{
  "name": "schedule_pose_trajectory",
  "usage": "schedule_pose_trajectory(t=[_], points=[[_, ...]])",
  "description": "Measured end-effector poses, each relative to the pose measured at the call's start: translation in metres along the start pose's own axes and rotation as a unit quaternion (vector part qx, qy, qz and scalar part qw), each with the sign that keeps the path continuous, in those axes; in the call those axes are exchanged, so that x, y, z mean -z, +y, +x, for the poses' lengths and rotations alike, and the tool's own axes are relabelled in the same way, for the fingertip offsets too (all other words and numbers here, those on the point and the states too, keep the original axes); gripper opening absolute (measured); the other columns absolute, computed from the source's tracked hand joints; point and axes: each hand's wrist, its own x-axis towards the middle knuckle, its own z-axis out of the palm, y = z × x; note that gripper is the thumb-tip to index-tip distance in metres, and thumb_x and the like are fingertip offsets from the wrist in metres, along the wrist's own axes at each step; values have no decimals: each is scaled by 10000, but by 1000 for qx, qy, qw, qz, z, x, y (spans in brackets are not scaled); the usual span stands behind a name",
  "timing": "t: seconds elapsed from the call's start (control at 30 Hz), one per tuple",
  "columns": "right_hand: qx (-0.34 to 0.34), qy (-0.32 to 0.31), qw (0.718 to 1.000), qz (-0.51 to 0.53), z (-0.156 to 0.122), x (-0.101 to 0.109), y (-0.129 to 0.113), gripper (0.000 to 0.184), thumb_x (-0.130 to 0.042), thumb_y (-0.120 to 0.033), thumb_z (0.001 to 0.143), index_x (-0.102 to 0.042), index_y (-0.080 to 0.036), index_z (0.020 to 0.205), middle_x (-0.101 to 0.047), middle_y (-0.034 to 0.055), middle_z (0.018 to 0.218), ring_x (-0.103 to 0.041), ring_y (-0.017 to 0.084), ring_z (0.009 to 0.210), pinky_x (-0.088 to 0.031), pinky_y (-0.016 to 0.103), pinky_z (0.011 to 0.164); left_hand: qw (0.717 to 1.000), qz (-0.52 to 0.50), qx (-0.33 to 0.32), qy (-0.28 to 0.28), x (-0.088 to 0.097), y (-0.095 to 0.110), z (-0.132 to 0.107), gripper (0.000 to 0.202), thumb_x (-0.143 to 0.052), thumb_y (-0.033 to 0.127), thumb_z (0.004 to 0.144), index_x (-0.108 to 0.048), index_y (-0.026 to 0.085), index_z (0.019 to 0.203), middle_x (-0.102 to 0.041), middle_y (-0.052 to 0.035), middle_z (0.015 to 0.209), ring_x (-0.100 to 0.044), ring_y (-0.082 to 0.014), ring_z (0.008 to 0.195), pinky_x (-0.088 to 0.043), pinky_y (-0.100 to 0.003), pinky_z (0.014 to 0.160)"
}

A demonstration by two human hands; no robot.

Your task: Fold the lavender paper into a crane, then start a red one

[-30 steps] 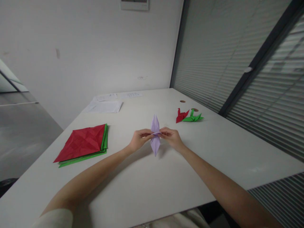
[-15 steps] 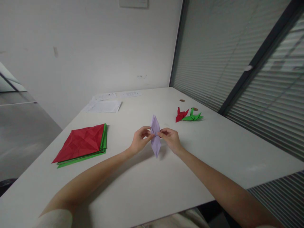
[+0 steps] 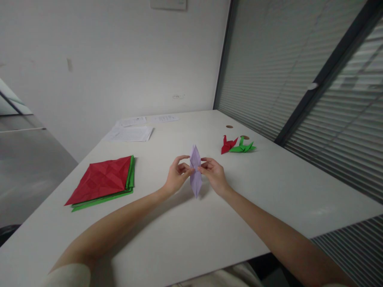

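Lilac paper (image 3: 196, 177) over bench (image 3: 185, 239), btwn L hand (image 3: 176, 175) & R hand (image 3: 215, 176), both gripping its mid w/ fingers (image 3: 189, 172). Sheets (image 3: 131, 134) at back: print too small to read; wall (image 3: 119, 59) scribble (image 3: 178, 96) ditto.

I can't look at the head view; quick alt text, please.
The left hand and right hand hold a folded lilac paper at a white table. On the left lies a red-and-green paper stack, with white papers beyond; farther back right sit a red paper bird and a green paper bird.
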Motion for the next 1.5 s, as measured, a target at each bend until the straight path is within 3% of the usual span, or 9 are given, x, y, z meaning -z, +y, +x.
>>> schedule_pose_trajectory(t=[0.07, 0.2, 0.27, 0.5, 0.93, 1.03, 1.17, 1.4, 1.5], points=[[-11, -7, 1000, 7, 0, 0, 0, 441, -811, -390, 565, -640, -193, 921, -608, -20, 664, -559, 119, 627, -473, 268, 624, 1000, -5, 18, 5, 0, 2, 0, 576, -786, 375, 657, -564, 156, 1142, -607, 38, 614, -556, -92, 579, -454, -220, 609], [-39, -20, 999, 15, 0, 0, 3, 386, -817, -394, 543, -676, -176, 829, -635, 2, 698, -551, 123, 634, -460, 268, 622, 999, -1, 51, 7, 1, 1, 3, 352, -787, 422, 631, -671, 116, 760, -656, -21, 641, -571, -116, 591, -467, -256, 612], [-46, -43, 998, 5, -1, 0, 5, 339, -786, -434, 591, -681, -166, 770, -647, 16, 705, -547, 128, 633, -454, 271, 618, 998, -4, 56, 4, 1, 1, 3, 331, -794, 420, 621, -667, 119, 673, -671, -33, 649, -579, -123, 594, -470, -265, 615], [-23, -53, 998, -40, -3, -2, 0, 356, -736, -514, 642, -633, -173, 639, -580, -5, 608, -501, 127, 595, -427, 267, 592, 998, 0, 67, 7, 1, 1, 2, 325, -819, 408, 583, -682, 121, 650, -671, -30, 617, -574, -120, 572, -464, -257, 589], [-1, -62, 996, -71, -4, -2, -3, 377, -685, -524, 699, -593, -175, 591, -526, -13, 571, -479, 126, 580, -400, 262, 562, 998, 8, 58, 13, 1, -3, 2, 344, -822, 432, 568, -680, 127, 639, -654, -21, 595, -552, -108, 552, -449, -239, 558], [-5, -50, 998, -49, -4, -2, -2, 310, -706, -475, 691, -623, -180, 736, -553, -19, 615, -506, 126, 592, -425, 264, 576, 998, 12, 51, 23, 2, -5, 1, 342, -819, 432, 577, -680, 125, 642, -646, -19, 590, -536, -99, 545, -432, -232, 551], [10, -31, 999, -18, -4, -2, 1, 406, -752, -414, 657, -558, -231, 962, -568, -38, 662, -542, 129, 606, -456, 258, 565, 998, 22, 45, 34, 1, -6, 0, 354, -811, 447, 584, -675, 127, 648, -636, -17, 590, -520, -97, 538, -417, -228, 534], [21, -17, 999, -35, -2, -1, 1, 375, -778, -448, 618, -534, -227, 798, -563, -20, 697, -551, 132, 607, -467, 258, 534, 999, 19, 45, 13, 0, -8, -2, 335, -793, 433, 625, -671, 125, 676, -632, -16, 608, -529, -101, 550, -428, -231, 546], [10, -26, 999, -46, -2, -1, 0, 359, -774, -473, 618, -557, -207, 722, -564, -14, 665, -534, 128, 582, -466, 266, 538, 999, 19, 38, 11, 0, -7, -2, 319, -777, 417, 655, -698, 126, 759, -673, -40, 713, -569, -121, 622, -455, -242, 587]])
